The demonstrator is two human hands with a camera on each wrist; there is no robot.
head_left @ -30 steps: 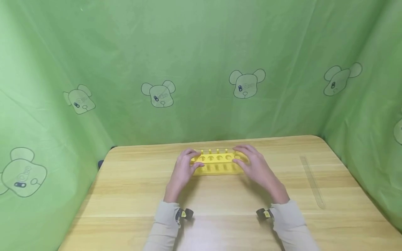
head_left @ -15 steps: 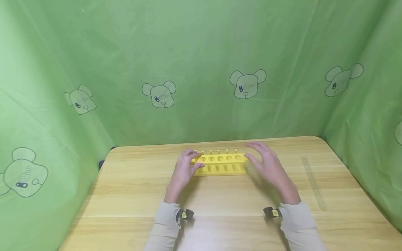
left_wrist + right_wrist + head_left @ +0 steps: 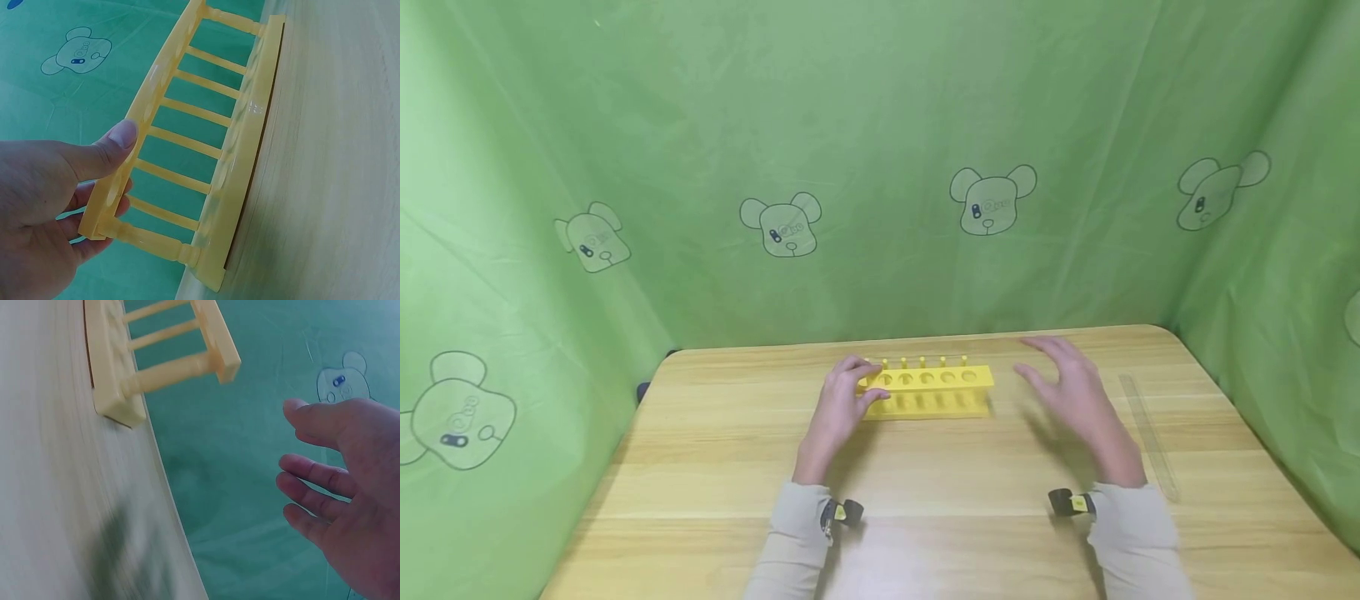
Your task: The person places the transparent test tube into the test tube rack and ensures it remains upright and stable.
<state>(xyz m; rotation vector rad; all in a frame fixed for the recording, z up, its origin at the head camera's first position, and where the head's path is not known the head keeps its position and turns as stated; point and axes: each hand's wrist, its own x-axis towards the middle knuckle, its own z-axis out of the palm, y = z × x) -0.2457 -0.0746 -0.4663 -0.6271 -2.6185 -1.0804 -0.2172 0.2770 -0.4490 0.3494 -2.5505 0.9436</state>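
Rack (image 3: pixel 928 390) stands mid-table (image 3: pixel 715 467) in the head view, left hand (image 3: pixel 838 408) gripping its left end, right hand (image 3: pixel 1078 392) spread open and apart from it; left wrist view: thumb (image 3: pixel 103 153) and fingers pinch the top rail (holes visible); right wrist view: fingers (image 3: pixel 319 481) loose, clear of the rack's end.

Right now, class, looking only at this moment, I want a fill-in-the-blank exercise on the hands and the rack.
1. The left hand grips the end of the ____ test tube rack.
2. The right hand touches ____.
3. The rack stands on a ____ table.
4. A clear tube lies to the ____ of the right hand.

Missing words: yellow; nothing; wooden; right
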